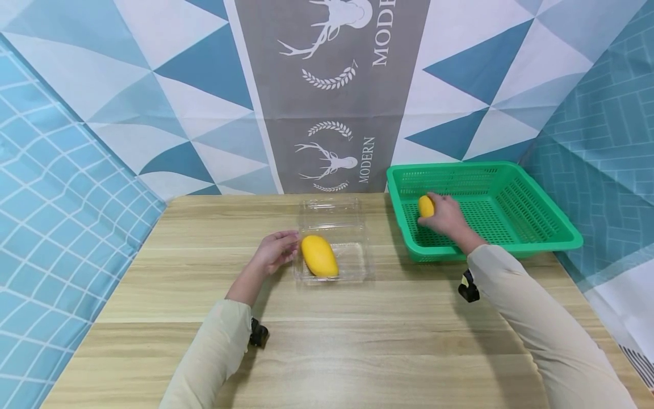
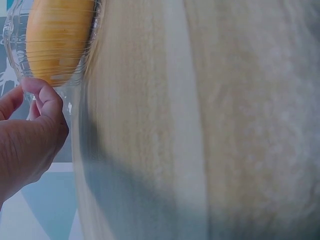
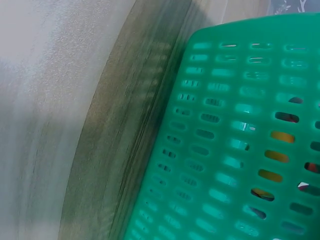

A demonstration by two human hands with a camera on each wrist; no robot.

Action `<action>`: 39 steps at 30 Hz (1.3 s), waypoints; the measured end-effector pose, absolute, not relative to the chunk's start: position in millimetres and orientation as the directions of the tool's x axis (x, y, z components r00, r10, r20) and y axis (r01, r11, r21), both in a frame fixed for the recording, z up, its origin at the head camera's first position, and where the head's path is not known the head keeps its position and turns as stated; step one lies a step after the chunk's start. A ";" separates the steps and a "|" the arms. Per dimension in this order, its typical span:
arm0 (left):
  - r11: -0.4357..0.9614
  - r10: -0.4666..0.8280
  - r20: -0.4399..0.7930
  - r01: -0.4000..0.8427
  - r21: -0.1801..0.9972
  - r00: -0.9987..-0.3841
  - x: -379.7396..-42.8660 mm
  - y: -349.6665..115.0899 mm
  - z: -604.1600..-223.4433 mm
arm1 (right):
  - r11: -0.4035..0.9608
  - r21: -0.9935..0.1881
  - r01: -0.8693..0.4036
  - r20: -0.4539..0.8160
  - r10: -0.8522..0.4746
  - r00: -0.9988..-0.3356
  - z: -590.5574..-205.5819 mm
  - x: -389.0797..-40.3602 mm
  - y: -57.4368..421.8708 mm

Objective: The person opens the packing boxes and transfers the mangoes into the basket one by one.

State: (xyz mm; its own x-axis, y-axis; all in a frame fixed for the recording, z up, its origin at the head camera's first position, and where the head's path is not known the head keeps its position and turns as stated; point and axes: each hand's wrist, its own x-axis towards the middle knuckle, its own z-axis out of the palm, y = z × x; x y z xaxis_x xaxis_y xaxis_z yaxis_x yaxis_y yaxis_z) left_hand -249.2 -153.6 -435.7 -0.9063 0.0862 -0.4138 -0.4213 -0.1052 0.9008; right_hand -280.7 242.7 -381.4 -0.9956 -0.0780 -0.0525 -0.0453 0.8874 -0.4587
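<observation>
On the table, a clear plastic clamshell box stands with its lid folded back. A yellow mango lies tilted along the left side of the box; the left wrist view shows it through the ridged wall. My left hand pinches the left edge of the box between thumb and bent index finger. Inside the green basket, my right hand grips a second yellow mango near the left wall. From the right wrist, the slotted basket side hides most of that hand, and bits of yellow show through.
The basket sits at the table's back right corner, against patterned cloth. Wooden tabletop stretches before the box. Printed cloth hangs along the back edge and at the left. A small black camera mount sits at the left wrist.
</observation>
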 end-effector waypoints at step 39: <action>-0.088 0.084 -0.410 -0.417 0.905 -0.908 -247.9 -153.0 -433.8 | 0.932 -0.357 -0.060 -0.211 -0.143 -0.967 -388.9 -280.9 244.5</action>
State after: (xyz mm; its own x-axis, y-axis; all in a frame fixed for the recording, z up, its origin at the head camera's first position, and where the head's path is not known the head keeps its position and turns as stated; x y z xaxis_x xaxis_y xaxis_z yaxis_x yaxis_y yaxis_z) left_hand -247.9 -153.0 -433.8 -0.9080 0.0842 -0.4103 -0.4170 -0.0884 0.9046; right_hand -280.9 244.5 -388.9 -0.9670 -0.1432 -0.2105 -0.0603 0.9322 -0.3569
